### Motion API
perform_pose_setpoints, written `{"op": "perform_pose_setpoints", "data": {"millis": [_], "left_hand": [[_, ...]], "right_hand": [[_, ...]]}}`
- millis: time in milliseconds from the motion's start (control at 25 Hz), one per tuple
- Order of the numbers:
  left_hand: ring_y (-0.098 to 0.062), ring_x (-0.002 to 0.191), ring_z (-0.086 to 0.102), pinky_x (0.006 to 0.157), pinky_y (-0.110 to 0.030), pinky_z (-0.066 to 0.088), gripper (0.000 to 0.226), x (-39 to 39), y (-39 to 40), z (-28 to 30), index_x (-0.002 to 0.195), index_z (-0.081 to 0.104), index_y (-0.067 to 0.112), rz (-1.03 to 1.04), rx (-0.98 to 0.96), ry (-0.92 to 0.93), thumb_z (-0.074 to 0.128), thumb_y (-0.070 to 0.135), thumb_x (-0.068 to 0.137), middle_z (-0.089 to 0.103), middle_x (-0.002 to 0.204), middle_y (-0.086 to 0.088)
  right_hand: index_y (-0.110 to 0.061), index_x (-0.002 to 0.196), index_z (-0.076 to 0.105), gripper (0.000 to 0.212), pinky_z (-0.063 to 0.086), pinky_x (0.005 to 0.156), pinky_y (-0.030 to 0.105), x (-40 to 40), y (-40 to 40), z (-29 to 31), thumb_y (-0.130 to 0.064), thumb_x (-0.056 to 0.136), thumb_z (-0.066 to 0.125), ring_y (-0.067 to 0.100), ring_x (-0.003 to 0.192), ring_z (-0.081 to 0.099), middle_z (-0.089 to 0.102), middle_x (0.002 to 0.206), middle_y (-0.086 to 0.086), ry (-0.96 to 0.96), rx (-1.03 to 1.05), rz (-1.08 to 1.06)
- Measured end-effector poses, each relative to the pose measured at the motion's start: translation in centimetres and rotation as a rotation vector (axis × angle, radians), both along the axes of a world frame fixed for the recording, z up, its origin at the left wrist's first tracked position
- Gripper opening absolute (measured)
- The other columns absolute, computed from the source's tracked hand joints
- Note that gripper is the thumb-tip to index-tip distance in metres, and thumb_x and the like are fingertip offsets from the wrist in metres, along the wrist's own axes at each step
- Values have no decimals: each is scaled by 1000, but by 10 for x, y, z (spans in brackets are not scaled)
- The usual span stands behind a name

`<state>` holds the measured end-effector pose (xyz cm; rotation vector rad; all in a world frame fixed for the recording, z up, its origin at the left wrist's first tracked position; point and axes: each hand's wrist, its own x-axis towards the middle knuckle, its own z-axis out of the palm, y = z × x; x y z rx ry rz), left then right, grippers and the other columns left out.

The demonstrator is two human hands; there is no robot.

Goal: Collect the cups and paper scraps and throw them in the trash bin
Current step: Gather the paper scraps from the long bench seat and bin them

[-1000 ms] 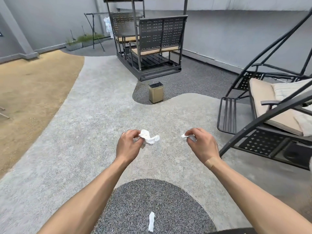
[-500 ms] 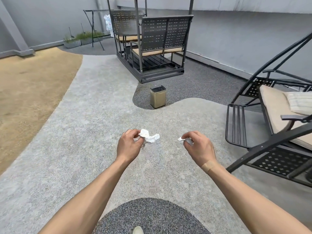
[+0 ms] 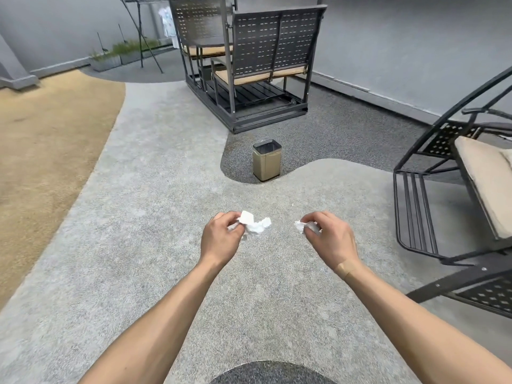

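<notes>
A: We stand on the pale grey pebbled floor (image 3: pixel 144 217), with a tan patch to our left and a darker grey strip ahead.

B: Biggest thing before us is the dark metal swing seat (image 3: pixel 249 59) with tan cushions; a second cushioned swing chair (image 3: pixel 454 189) stands at our right.

A: Between them, on the dark strip just in front of the swing seat, we see the trash bin (image 3: pixel 266 163), gold-sided, upright, its top open.

B: Both our arms reach forward, well short of it. Our left hand (image 3: pixel 221 239) is closed around a crumpled white paper scrap (image 3: pixel 253 224), most of which sticks out past the thumb.

A: And our right hand (image 3: pixel 329 239) pinches a smaller paper scrap (image 3: pixel 300 226) in its fingertips. A tan plaster (image 3: pixel 347 268) sits on that wrist.
</notes>
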<state>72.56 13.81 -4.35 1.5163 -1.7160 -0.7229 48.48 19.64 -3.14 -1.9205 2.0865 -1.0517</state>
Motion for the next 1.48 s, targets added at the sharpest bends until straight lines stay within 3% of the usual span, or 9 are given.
{"op": "perform_pose_setpoints", "data": {"millis": [240, 840, 1040, 1280, 1480], "left_hand": [[-13, 98, 63, 85, -40, 53, 22, -31, -105, -10, 108, 72, 22, -2, 13, 11, 67, 24, 86, 68, 107, 5], [-11, 98, 63, 86, -38, 53, 22, -165, -374, 4, 107, 72, 28, 47, 44, -13, 67, 24, 86, 68, 106, 8], [-9, 95, 64, 85, -40, 54, 20, -185, -463, -8, 103, 73, 31, 47, 58, 25, 68, 23, 85, 69, 104, 8], [-3, 91, 62, 82, -29, 51, 21, -192, -607, -17, 104, 73, 32, 34, 49, 50, 69, 26, 83, 68, 102, 13], [-6, 92, 62, 75, -23, 46, 20, -193, -723, -16, 102, 73, 32, 11, 73, 29, 69, 26, 84, 65, 98, 14]], "right_hand": [[-30, 89, 68, 11, 38, 63, 25, -30, -100, -12, -23, 81, 67, 10, 78, 57, 65, 91, -13, 9, 11, -11], [-26, 95, 69, 14, 49, 77, 36, -171, -389, -2, -20, 82, 66, 18, 89, 60, 68, 98, -5, -29, 40, 50], [-28, 93, 68, 11, 48, 72, 33, -189, -476, -14, -22, 83, 67, 17, 83, 59, 66, 93, -7, -17, 55, 46], [-32, 89, 66, 12, 43, 64, 29, -194, -612, -23, -23, 82, 67, 13, 82, 57, 63, 92, -11, 57, 57, 51], [-28, 90, 67, 14, 45, 69, 31, -199, -724, -20, -17, 81, 67, 18, 87, 59, 65, 93, -7, 70, 68, 38]]}}
